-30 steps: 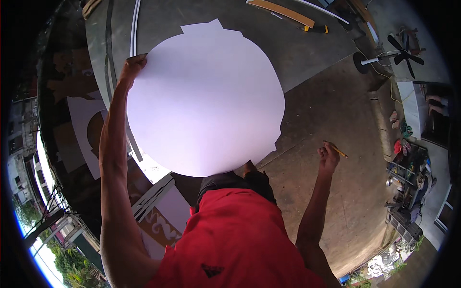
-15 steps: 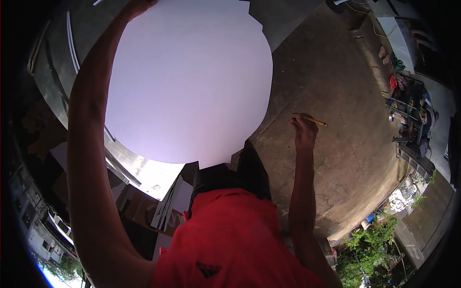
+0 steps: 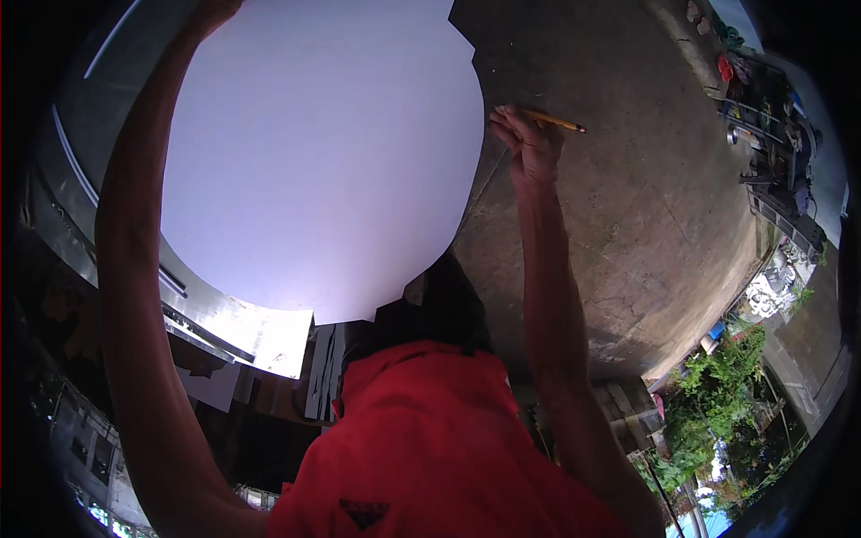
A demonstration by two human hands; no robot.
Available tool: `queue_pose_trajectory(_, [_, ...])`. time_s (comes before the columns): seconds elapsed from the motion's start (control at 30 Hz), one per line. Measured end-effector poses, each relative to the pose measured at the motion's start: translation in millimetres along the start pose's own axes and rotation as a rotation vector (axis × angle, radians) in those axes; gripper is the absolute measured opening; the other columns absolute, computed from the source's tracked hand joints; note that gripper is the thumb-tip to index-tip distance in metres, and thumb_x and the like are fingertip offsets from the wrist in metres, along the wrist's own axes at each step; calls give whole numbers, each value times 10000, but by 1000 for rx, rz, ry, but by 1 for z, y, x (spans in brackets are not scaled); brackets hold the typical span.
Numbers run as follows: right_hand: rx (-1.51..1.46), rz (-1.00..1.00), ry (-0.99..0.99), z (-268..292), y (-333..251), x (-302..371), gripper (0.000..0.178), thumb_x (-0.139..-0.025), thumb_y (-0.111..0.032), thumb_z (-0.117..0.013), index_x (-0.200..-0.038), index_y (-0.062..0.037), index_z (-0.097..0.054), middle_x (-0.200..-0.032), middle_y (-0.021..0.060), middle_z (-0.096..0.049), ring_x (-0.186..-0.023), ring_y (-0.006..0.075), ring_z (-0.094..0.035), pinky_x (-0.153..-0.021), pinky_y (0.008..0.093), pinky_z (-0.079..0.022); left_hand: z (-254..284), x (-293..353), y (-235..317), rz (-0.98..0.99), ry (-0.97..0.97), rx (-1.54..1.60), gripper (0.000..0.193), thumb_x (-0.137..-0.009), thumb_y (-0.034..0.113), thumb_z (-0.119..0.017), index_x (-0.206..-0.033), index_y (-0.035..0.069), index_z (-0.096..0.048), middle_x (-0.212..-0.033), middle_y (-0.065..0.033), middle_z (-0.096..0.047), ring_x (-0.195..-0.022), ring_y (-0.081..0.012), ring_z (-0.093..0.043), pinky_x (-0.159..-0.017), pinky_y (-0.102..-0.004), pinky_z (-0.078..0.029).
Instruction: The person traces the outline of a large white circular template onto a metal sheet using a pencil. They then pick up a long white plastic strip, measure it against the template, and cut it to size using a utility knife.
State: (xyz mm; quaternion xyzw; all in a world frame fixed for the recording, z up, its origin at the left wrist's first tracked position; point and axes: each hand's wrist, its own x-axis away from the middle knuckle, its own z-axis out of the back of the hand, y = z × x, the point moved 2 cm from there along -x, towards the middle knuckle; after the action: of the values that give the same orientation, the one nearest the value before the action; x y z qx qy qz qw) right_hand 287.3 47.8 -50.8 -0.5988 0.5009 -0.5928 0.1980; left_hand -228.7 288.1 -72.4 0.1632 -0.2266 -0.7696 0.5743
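A large white sheet with notched, angular corners spreads in front of me, from the top edge of the view down to my lap. My left hand is at the sheet's upper left edge; its fingers are cut off by the picture's border, so their grip cannot be made out. Just beyond the sheet's right edge, my right hand is closed round a yellow pencil. The pencil lies across the fingers, one end toward the sheet and the other pointing right. That hand is apart from the sheet.
Brown concrete floor stretches to the right. Against the far right side stands a rack with assorted items, near red footwear. Green plants grow at lower right. A shiny metal surface shows under the sheet's lower left edge.
My right hand has moved up and left with the pencil, closer to the sheet's right edge. The view has shifted, so the sheet and my left arm appear further left.
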Motion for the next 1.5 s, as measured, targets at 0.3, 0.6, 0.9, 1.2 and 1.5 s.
queue_pose_trajectory(0.3, [188,-41,-217,-16,-20,-42,189,-791,-89,-764,-935,4,-685,-890,116,-717,-823,211,-711,-715,328,-601,-37,98,122,5,546,-402,284,-869,194,-671,-1129,78,-665,-1224,-113,-564,-1108,-323,-547,-914,-458,-469])
queue_pose_trajectory(0.6, [321,-9,-334,-25,-26,-51,147,-812,-99,-751,-929,-21,-708,-891,96,-721,-831,186,-707,-721,316,-575,-56,105,130,-56,651,-457,276,-878,165,-630,-1141,91,-670,-1211,-163,-610,-1077,-368,-571,-909,-460,-485])
queue_pose_trajectory(0.9, [318,24,-351,-28,-26,-57,128,-809,-82,-754,-911,-15,-714,-886,102,-725,-810,185,-709,-692,295,-577,-58,103,131,-26,615,-503,296,-912,236,-575,-1156,95,-665,-1207,-166,-608,-1088,-372,-564,-916,-488,-460])
queue_pose_trajectory(1.2, [302,34,-427,-35,-22,-69,125,-801,-61,-756,-899,-6,-702,-861,104,-718,-780,186,-709,-667,285,-586,-55,114,129,-44,641,-556,288,-909,210,-591,-1165,102,-666,-1229,-156,-606,-1104,-350,-560,-896,-473,-465])
queue_pose_trajectory(1.5, [327,55,-420,-36,-23,-71,131,-789,-44,-756,-894,4,-693,-853,108,-715,-763,194,-709,-640,289,-592,-54,111,128,-13,627,-579,312,-912,234,-592,-1190,106,-650,-1243,-148,-600,-1102,-352,-558,-908,-473,-473])
